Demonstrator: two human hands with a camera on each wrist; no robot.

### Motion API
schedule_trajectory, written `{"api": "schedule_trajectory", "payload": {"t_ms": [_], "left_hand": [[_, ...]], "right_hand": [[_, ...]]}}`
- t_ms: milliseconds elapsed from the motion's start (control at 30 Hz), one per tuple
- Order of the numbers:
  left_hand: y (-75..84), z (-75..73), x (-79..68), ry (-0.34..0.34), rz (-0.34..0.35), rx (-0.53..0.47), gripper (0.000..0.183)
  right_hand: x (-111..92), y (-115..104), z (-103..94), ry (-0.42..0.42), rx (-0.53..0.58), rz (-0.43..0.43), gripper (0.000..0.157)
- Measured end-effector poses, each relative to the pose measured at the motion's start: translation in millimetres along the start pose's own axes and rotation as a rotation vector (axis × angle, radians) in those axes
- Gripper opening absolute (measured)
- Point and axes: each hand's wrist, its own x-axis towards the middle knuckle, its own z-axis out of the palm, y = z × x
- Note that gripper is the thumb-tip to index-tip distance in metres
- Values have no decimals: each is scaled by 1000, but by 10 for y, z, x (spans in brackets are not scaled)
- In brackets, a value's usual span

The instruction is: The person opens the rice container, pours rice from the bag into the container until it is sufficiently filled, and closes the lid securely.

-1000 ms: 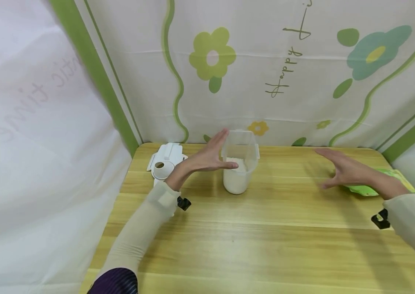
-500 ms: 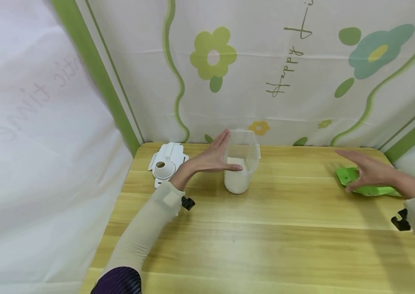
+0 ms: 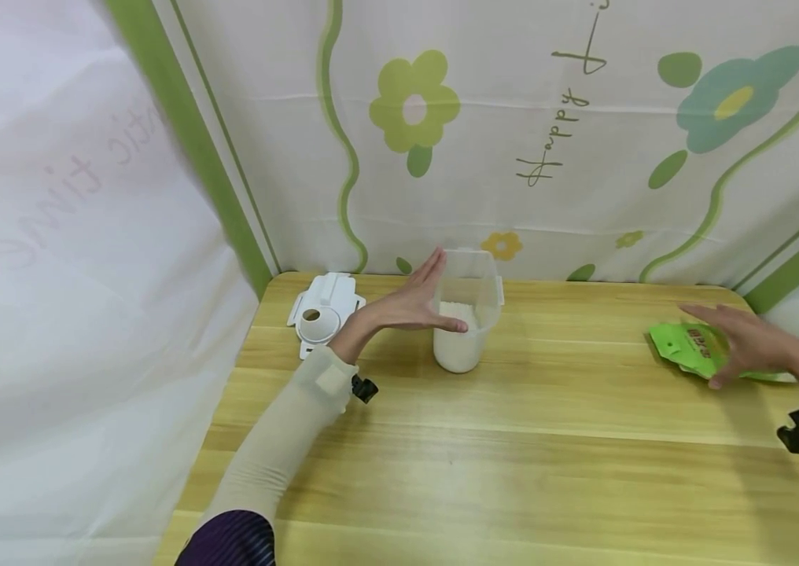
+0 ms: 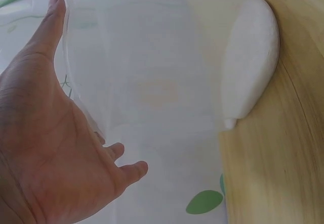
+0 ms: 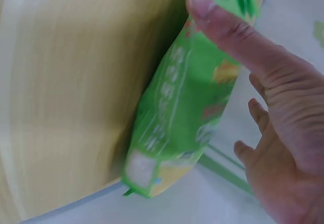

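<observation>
A tall translucent plastic storage container (image 3: 466,287) stands upright at the table's back middle, partly filled with white, rice-like grains (image 3: 456,346). My left hand (image 3: 414,305) holds it from the left side, thumb across the front and fingers at the back. The left wrist view has that hand (image 4: 55,128) spanning the container's rim (image 4: 71,42). At the right, a green printed bag (image 3: 690,346) lies on the table. Over it, my right hand (image 3: 753,346) is spread with nothing in its grasp. In the right wrist view its thumb (image 5: 228,29) overlaps the bag's upper end.
A white plastic lid (image 3: 329,295) with a round spout (image 3: 318,322) lies left of the container, close to my left wrist. Behind the wooden table (image 3: 484,456) hangs a white curtain (image 3: 484,181) with flower prints; more curtain borders the left and right sides.
My right hand has moved right and slightly nearer me over the green bag, uncovering the bag's left end. My left hand stays on the container.
</observation>
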Motion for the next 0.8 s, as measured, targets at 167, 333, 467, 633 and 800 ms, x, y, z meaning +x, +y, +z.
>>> {"api": "schedule_trajectory", "payload": {"t_ms": [167,333,467,633,800], "left_hand": [[-2,0,-2,1,-5,-14,133],[-18,11,13,0,-14,5,133],[-34,17,17,8,-15,0,133],[-28,15,14,7,-8,-5,133],[-24,13,12,9,-5,-8,133]], "right_hand": [[-91,141,7,-8,-193,38,156],[-151,244,30,-37,-213,92,156],[-187,358,89,-1,-132,47,153],[-240,464,176,50,-97,-13,146],[-255,496,234,99,-110,-25,143]]}}
